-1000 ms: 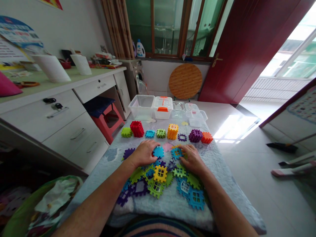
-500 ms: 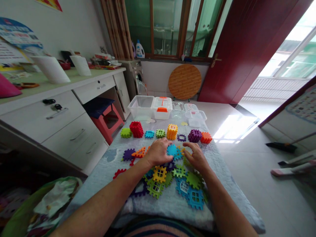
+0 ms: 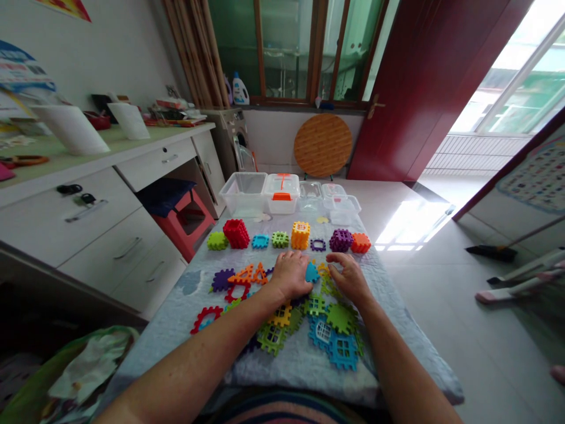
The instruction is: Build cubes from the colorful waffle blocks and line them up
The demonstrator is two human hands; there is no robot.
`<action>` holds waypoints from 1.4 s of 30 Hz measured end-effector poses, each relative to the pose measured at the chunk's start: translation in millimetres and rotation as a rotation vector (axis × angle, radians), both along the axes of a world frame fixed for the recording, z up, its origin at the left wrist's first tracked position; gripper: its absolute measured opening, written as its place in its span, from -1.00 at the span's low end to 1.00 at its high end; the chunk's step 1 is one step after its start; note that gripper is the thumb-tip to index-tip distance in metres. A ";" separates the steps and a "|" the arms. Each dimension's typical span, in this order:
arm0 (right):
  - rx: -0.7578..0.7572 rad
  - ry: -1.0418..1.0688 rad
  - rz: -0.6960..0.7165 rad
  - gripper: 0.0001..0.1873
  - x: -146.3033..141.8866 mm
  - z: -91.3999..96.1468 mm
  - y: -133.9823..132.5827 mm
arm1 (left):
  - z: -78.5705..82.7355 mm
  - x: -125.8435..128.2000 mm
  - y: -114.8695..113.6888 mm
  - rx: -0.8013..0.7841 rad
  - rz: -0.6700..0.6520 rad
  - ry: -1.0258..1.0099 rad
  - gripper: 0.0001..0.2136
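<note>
**Left hand** (image 3: 292,274): palm down, near the middle of the quilted cover (image 3: 379,330). Grip: fingers together against a blue waffle block (image 3: 312,272); clamped or merely touching, cannot tell.

**Right hand** (image 3: 348,277): just right of the blue waffle block. Grip: thumb and fingers apart, nothing visibly held; nearest a yellow waffle block (image 3: 323,270) and a lime-green waffle block (image 3: 329,288).

**Near the hands, on the cover:**
- Left: purple waffle block (image 3: 223,280), orange triangular frame (image 3: 247,275), red ring piece (image 3: 205,318).
- Nearer, overlapping heap: yellow square piece (image 3: 281,316), green grid piece (image 3: 271,338), blue grid piece (image 3: 342,351).

**Far row, spaced apart:** red cube (image 3: 236,234), yellow-orange cube (image 3: 301,235), purple cube (image 3: 341,240), orange cube (image 3: 361,242).

**Beyond the row:** clear plastic storage box (image 3: 242,193), white box with orange latch (image 3: 281,197).
</note>
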State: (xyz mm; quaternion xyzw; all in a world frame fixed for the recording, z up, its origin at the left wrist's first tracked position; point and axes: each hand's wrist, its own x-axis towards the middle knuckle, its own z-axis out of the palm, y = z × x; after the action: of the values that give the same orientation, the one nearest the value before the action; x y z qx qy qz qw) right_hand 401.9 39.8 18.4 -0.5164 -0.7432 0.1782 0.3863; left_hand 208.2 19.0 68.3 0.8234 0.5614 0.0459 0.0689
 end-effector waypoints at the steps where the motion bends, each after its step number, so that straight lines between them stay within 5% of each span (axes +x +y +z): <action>1: -0.003 0.001 -0.008 -0.79 0.4 -0.8 0.2 | 0.6 1.9 -0.1 -0.002 0.008 0.013 -0.61; 16: -0.047 0.013 -0.066 -0.74 3.3 -8.9 0.1 | 0.5 16.0 6.3 0.019 0.040 0.048 -0.66; 22: -0.043 -0.010 -0.071 -0.73 4.0 -8.3 -2.0 | 11.8 -20.6 9.2 0.138 -0.026 -0.047 -0.59; 28: -0.085 -0.037 -0.066 -0.73 2.7 -6.7 -1.9 | 44.8 -98.9 49.2 0.108 -0.029 0.043 -0.56; 31: -0.103 -0.054 -0.062 -0.72 1.9 -5.9 -2.6 | 60.2 -118.5 76.9 0.024 -0.034 0.206 -0.54; 36: -0.123 -0.071 -0.064 -0.70 3.3 -7.0 -3.4 | 65.4 -116.2 105.9 -0.078 0.010 0.420 -0.58; 42: -0.123 -0.077 -0.055 -0.71 3.5 -8.3 -3.0 | 42.0 -104.5 115.6 -0.156 0.044 0.466 -0.56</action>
State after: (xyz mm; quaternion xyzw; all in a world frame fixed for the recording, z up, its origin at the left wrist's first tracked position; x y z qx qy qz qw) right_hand 405.4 36.8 10.1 -0.5658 -0.7306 0.1930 0.3299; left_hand 103.7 134.6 110.3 0.7915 0.5816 -0.1875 -0.0001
